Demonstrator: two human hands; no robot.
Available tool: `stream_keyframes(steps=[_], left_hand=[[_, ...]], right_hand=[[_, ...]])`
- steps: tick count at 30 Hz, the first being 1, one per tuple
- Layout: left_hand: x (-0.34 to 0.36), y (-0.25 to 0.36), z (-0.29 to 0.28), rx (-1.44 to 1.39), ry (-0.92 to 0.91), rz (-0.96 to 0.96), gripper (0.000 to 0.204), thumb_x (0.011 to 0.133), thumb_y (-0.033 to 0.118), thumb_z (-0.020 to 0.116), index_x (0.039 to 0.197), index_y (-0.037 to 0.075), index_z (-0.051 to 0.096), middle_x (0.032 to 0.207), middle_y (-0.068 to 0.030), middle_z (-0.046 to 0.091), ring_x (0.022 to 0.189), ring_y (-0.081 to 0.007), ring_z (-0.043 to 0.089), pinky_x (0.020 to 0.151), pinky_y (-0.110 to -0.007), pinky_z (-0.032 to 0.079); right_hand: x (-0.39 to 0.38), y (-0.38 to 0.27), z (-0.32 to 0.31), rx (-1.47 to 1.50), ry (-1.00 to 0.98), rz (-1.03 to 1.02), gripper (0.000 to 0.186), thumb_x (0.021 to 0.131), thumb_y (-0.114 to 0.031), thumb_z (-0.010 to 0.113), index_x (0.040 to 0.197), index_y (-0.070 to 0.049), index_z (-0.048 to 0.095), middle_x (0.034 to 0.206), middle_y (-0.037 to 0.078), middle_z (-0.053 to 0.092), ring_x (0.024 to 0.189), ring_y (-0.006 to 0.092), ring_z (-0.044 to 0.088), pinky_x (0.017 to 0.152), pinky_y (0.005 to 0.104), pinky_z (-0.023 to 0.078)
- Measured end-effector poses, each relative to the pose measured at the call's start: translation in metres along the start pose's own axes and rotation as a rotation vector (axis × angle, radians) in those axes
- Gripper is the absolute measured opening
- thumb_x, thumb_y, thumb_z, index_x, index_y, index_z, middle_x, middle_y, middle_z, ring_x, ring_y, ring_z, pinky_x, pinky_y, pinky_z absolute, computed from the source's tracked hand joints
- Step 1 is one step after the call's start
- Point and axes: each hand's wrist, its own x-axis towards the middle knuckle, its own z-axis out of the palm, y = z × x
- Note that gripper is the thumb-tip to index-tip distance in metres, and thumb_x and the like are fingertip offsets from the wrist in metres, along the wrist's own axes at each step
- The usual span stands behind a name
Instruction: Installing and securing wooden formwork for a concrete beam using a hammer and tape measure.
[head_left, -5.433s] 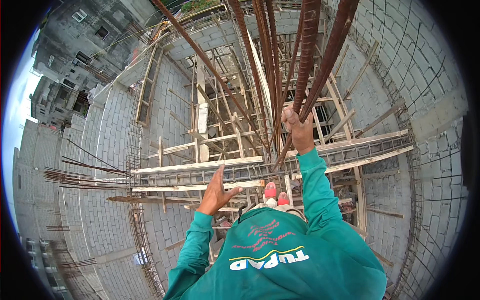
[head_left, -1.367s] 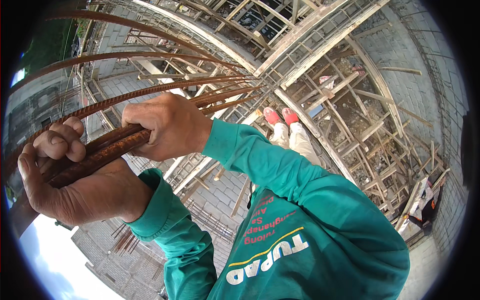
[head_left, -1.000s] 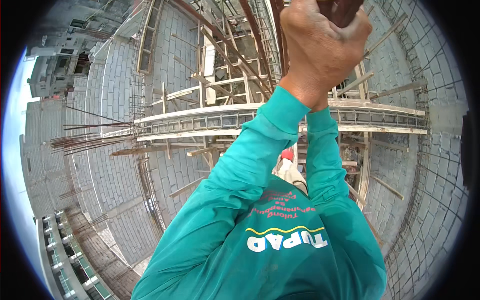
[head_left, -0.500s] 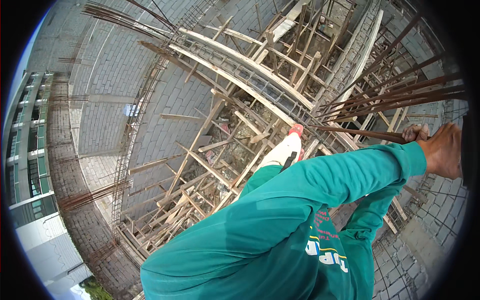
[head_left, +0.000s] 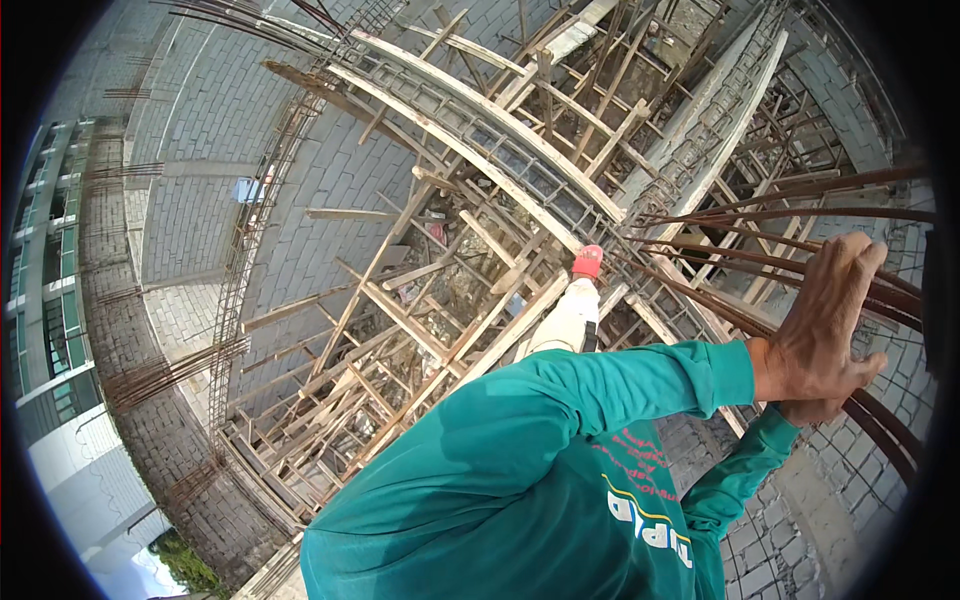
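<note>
My left hand (head_left: 822,325) is at the right side with its fingers stretched upward and its thumb held apart. It lies across several rusty steel rebars, and I see nothing clasped in it. Brown rebar (head_left: 890,440) comes out below that hand, running down to the right. Just under the left palm shows a small part of my right hand (head_left: 812,411), close to the same bars; its fingers are hidden. Other upright rebars (head_left: 780,212) rise from the beam junction and fan out to the right.
My foot in a red-toed shoe (head_left: 587,262) rests at the junction beside a timber-formed beam (head_left: 480,120) with a steel cage inside. Below are wooden props (head_left: 410,325) over rubble. Grey block walls (head_left: 340,200) stand around, and another caged beam (head_left: 700,150) runs up right.
My left hand has come left from the right edge, and its fingers have spread. The rebars at the right sit differently, some lower. The view has shifted slightly.
</note>
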Motion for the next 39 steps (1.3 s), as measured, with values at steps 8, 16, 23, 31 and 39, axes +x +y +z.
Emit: stream_keyframes(steps=[8,16,23,31,39], left_hand=[[0.036,-0.103,0.024,0.252,-0.036,-0.273,0.132,0.064,0.04,0.087,0.156,-0.007,0.004,0.152,-0.0393,0.019,0.144,-0.0572,0.019,0.116,-0.071,0.013],[0.058,-0.154,0.018,0.058,0.171,-0.133,0.075,0.091,0.072,0.056,0.063,0.004,0.044,0.052,-0.015,0.045,0.049,-0.0365,0.053,0.051,-0.047,0.044],[0.055,-0.142,-0.014,0.015,-0.034,-0.188,0.07,0.091,0.07,0.06,0.067,0.006,0.046,0.058,-0.0104,0.052,0.052,-0.028,0.06,0.048,-0.04,0.046],[0.018,-0.12,-0.012,-0.053,-0.191,-0.124,0.065,0.095,0.067,0.053,0.081,0.003,0.049,0.073,-0.0146,0.048,0.069,-0.0353,0.051,0.067,-0.045,0.04],[0.01,-0.108,-0.028,-0.036,-0.223,-0.16,0.06,0.097,0.063,0.052,0.086,0.004,0.05,0.076,-0.0132,0.05,0.073,-0.0349,0.053,0.069,-0.044,0.04]], right_hand=[[-0.008,0.006,0.023,-0.359,0.246,0.029,0.04,0.107,-0.035,0.045,0.074,-0.011,0.043,0.064,-0.002,0.032,0.058,0.0096,0.031,0.057,0.0251,0.03],[0.005,0.017,0.037,-0.545,0.163,0.007,0.043,0.107,-0.041,0.04,0.083,-0.008,0.052,0.066,0.001,0.042,0.064,0.014,0.041,0.063,0.0303,0.038],[0.0,0.015,0.03,-0.537,0.215,-0.032,0.044,0.107,-0.04,0.037,0.084,-0.008,0.054,0.065,0.001,0.042,0.06,0.0132,0.042,0.06,0.0304,0.039],[0.003,0.018,0.042,-0.534,0.277,-0.001,0.044,0.107,-0.041,0.035,0.083,-0.008,0.053,0.062,-0.001,0.039,0.057,0.0121,0.039,0.059,0.0308,0.039],[0.005,0.019,0.042,-0.554,0.338,-0.02,0.045,0.105,-0.042,0.037,0.082,-0.007,0.053,0.061,0.0,0.04,0.056,0.0127,0.041,0.057,0.0303,0.038]])
